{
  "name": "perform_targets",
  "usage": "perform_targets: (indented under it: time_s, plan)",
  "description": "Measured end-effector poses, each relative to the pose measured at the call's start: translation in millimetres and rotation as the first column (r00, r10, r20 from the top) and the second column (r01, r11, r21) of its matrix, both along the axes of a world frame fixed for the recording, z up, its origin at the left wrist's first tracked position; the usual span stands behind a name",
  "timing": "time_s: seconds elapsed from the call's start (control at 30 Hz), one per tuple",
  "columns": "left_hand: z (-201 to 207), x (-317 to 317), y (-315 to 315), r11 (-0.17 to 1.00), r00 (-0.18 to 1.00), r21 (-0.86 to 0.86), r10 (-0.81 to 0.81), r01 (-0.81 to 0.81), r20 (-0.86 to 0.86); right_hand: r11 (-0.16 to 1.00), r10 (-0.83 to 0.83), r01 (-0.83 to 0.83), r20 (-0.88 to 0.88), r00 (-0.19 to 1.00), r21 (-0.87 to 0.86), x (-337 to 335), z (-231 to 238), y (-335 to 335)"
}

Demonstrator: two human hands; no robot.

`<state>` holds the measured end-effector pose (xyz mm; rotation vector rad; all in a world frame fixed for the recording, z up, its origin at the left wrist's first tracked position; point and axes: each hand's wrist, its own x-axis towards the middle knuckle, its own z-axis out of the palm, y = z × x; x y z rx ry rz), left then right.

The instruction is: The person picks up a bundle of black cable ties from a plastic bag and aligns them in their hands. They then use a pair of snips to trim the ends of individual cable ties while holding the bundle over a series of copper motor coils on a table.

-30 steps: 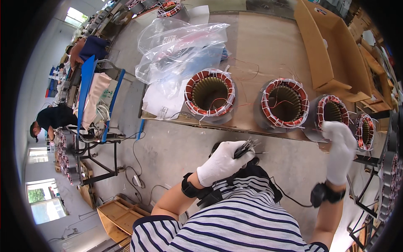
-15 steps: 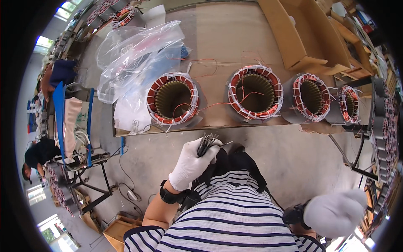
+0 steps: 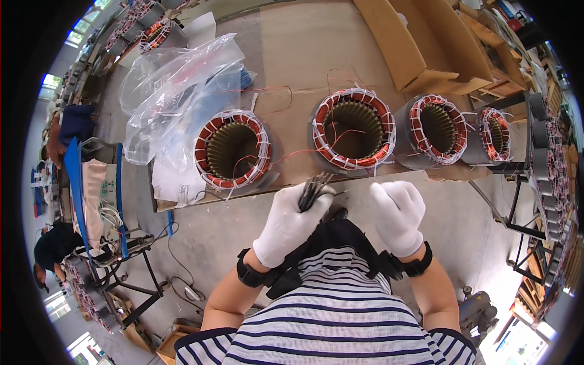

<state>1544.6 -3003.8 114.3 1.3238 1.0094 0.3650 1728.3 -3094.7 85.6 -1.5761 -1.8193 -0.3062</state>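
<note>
Left hand is gripping a bundle of black ties, clamped shut, just below the tabletop edge at 6 o'clock of the middle stator; right hand has just swung back up beside it, empty, fingers loosely curled

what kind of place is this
Probably an electric motor workshop or factory. Wound stators with copper coils line a wooden workbench, more stators fill a rack at the right, and the gloved left hand holds black sleeves.

Four wound stators on bench. One clear plastic bag. Two gloved hands.
</note>
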Motion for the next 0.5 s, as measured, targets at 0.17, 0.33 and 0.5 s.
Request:
perform_targets:
  time_s: [0.17, 0.33, 0.5]
  plan:
    - [-12, 38, 6, 0.989, 0.985, -0.016, -0.142, 0.144, 0.095, 0.997, -0.048, 0.054, -0.091, 0.995, 0.06, 1, -11, -11]
    - [-19, 51, 15, 0.968, 0.968, 0.036, -0.248, 0.247, 0.037, 0.988, -0.12, 0.133, -0.156, 0.98, 0.075, -1, -15, -8]
    - [-6, 54, 25, 0.928, 0.936, 0.123, -0.345, 0.351, -0.069, 0.977, -0.209, 0.209, -0.011, 0.978, -0.041, 10, -16, 3]
